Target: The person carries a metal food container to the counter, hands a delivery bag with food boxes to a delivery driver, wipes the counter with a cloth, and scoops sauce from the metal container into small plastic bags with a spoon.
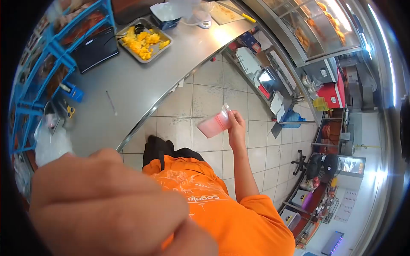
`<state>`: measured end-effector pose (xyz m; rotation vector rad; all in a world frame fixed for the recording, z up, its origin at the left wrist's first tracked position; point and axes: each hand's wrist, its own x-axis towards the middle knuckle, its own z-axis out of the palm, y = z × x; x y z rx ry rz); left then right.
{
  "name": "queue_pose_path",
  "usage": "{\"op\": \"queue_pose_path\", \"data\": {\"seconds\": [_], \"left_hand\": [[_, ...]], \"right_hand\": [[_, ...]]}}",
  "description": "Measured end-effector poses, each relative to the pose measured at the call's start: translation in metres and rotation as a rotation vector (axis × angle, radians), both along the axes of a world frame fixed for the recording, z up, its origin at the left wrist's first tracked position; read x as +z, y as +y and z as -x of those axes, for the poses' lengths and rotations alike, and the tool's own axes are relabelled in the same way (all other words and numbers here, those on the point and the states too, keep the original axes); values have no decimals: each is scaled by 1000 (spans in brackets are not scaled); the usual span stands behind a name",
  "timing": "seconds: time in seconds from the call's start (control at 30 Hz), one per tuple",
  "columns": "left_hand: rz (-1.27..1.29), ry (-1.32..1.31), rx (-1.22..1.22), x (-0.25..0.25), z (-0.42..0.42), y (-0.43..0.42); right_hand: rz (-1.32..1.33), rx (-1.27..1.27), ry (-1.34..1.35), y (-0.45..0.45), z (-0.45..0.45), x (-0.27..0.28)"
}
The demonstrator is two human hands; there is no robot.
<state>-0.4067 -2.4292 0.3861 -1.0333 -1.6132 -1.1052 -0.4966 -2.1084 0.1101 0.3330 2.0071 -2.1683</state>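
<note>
My left hand looms large and blurred right in front of the camera, its fingers curled. Whatever it may hold is hidden. Lower down, over the tiled floor, my right hand pinches a small clear plastic packet by its upper right edge. Pinkish colour and red bands show on the packet. Past my left hand, a white plastic bag lies on the steel counter, beside yellow-handled scissors. A thin pen-like stick also lies there.
On the counter stand a metal tray of yellow food pieces, a dark tablet-like panel and blue racks. A yellow-handled knife rests on a cutting board. A glass food display stands at upper right.
</note>
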Motion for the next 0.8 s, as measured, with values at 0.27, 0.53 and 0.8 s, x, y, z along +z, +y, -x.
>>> {"op": "queue_pose_path", "data": {"seconds": [0.27, 0.53, 0.8], "left_hand": [[0, 168, -189, -10, 135, -63], [87, 191, -301, -23, 232, -105], [-364, -1110, 439, -218, 361, 39]], "right_hand": [[-72, 135, -14, -65, 155, 12], [-88, 214, -43, -80, 299, 16], [-845, 700, 278, -78, 512, -6]]}}
